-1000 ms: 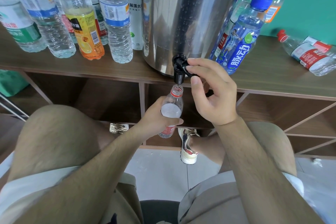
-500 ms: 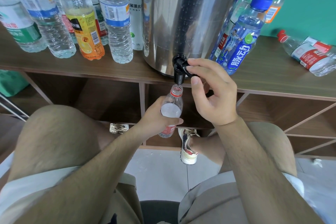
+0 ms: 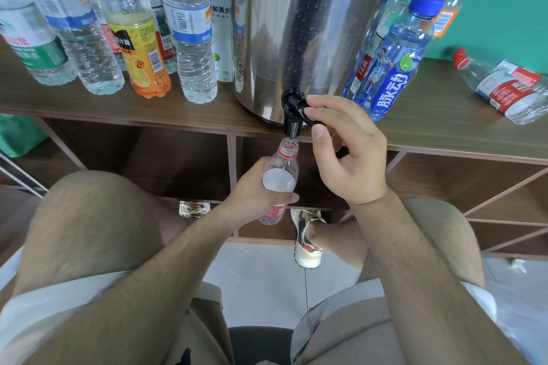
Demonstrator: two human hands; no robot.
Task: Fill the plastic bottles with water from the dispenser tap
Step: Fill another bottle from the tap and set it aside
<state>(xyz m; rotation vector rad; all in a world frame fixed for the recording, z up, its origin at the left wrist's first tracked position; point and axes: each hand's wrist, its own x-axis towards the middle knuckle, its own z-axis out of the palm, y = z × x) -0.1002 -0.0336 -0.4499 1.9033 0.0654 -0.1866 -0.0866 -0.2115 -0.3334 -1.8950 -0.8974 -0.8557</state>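
Observation:
A steel water dispenser [image 3: 302,18] stands on the wooden shelf [image 3: 430,133], its black tap [image 3: 292,115] hanging over the front edge. My left hand [image 3: 252,195] grips a small clear bottle [image 3: 280,178] with a red neck ring and red label, its open mouth directly under the tap spout. My right hand [image 3: 344,148] pinches the tap lever between thumb and forefinger. The bottle's lower part is hidden behind my left hand.
Several upright bottles [image 3: 189,32] crowd the shelf left of the dispenser. Right of it stands a blue-capped bottle [image 3: 400,59] with others behind. A red-capped bottle [image 3: 504,86] lies on its side at far right. My knees and shoes are below, over a tiled floor.

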